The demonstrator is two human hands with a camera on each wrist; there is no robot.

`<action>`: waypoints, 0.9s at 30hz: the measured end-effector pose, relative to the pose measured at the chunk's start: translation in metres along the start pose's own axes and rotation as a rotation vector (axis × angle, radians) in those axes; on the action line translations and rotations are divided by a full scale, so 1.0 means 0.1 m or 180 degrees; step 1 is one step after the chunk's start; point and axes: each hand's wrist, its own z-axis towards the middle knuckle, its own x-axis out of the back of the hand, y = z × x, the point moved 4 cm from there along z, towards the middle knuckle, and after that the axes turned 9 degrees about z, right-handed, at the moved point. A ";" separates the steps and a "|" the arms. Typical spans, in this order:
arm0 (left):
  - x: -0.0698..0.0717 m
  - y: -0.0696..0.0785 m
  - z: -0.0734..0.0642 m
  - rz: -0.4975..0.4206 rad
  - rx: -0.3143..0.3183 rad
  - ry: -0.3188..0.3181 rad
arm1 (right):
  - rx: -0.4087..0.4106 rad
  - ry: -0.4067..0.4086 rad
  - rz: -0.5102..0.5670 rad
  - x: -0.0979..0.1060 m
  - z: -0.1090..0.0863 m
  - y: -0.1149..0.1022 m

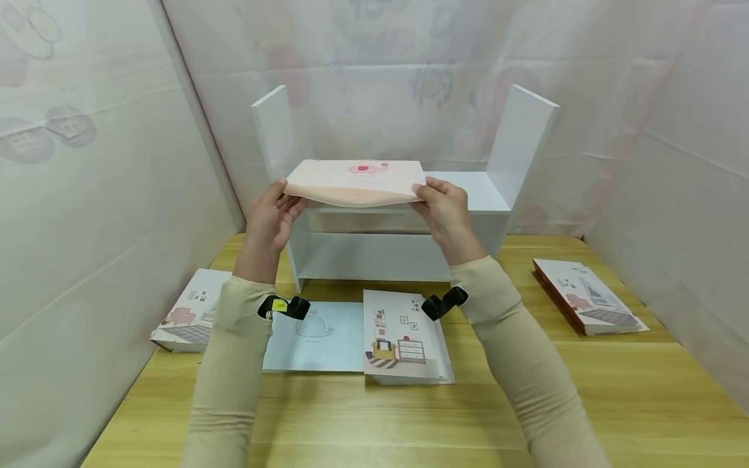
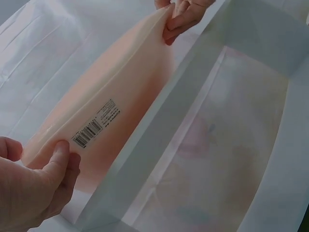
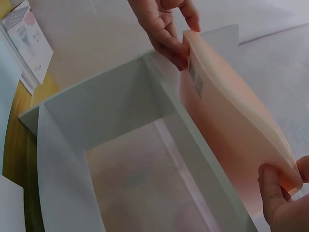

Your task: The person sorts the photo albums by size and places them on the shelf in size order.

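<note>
**Risk: end-only pinch, bowed middle → slip or snag**

In head view, at 9 o'clock, one end of a pale-pink, flat, flexible booklet w/ red elephant print [image 1: 365, 177] is pinched by the L hand [image 1: 272, 216]; a slip could be caused by that small thumb-and-finger hold. Its middle is held up near 12 o'clock, by the upper board [image 1: 468, 190] of a white, panel-built shelf unit [image 1: 374, 257]; w/ its near edge bowed down, it might be snagged there. Contact can't be told. Approx. 3 o'clock, the other end's pinched by the R hand [image 1: 449, 214]; skew could be caused by uneven release.
</note>
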 end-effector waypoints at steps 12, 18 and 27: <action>0.05 0.07 0.07 0.1212 -0.0253 0.0403 | -0.0074 -0.0079 -0.0547 -0.10 0.12 -0.07; 0.10 0.16 0.06 0.2103 -0.0600 0.0732 | -0.0138 -0.0041 -0.1140 -0.15 0.17 -0.08; 0.12 0.25 0.05 0.3523 -0.0952 0.1046 | -0.0066 -0.0070 -0.1735 -0.21 0.23 -0.08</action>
